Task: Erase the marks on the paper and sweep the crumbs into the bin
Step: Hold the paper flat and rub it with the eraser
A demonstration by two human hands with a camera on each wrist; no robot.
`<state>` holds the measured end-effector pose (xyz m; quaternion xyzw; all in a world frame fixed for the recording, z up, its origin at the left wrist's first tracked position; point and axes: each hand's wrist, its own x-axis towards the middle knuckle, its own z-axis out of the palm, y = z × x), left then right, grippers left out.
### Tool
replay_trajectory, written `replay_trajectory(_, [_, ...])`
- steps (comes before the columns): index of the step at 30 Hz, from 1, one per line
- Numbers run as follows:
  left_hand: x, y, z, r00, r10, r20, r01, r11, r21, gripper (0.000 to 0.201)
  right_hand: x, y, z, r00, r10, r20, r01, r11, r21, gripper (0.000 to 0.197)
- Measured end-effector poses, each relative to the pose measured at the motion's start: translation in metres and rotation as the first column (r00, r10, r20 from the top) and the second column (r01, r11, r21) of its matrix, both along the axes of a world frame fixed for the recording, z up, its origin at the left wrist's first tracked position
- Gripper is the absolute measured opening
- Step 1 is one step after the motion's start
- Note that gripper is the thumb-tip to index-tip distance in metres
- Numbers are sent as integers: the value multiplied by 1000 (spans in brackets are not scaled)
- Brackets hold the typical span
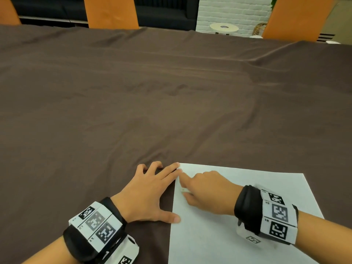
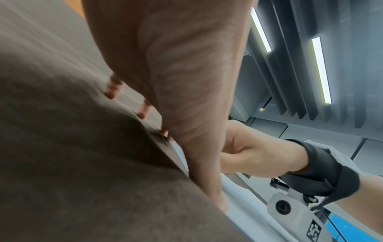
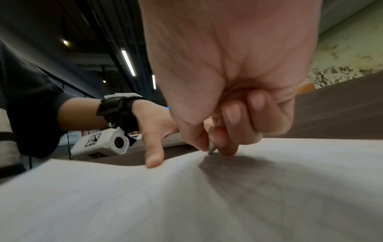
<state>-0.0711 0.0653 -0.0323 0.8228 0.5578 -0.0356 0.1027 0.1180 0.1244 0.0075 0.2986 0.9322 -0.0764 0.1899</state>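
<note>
A white sheet of paper lies at the near right of the table. My left hand is spread flat beside it, with the index fingertip and thumb pressing on the sheet's left edge. My right hand pinches a small pale eraser between thumb and index finger, its tip touching the paper near the far left corner. In the right wrist view the eraser meets the paper, where faint grey lines show in the hand's shadow. No crumbs or bin appear in any view.
A wrinkled brown tablecloth covers the whole table. Orange chair backs stand along the far edge. Beyond them, by a white brick wall, is a small round white table.
</note>
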Motion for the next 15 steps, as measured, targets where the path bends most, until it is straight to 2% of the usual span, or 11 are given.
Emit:
replay_trajectory(5, [-1,0,-2,1000,10,8,-9,1000,-16,114,12,31,0,988,-154,-17,155,982,110,30])
replay_trajectory(7, [-1,0,-1,1000,11,10,-11,1000,-23,114,13,27,-2,991,-136,-8,136,982,127,32])
replay_trajectory(11, [-1,0,-1,1000,8,8,-7,1000,-21,113,13,1,-4,1000,-4,-9,4,1000,28,31])
replay_trajectory(15, [-1,1,-2,1000,10,0,-10,1000,-20,113,18,28,1,994,-108,1,108,989,97,32])
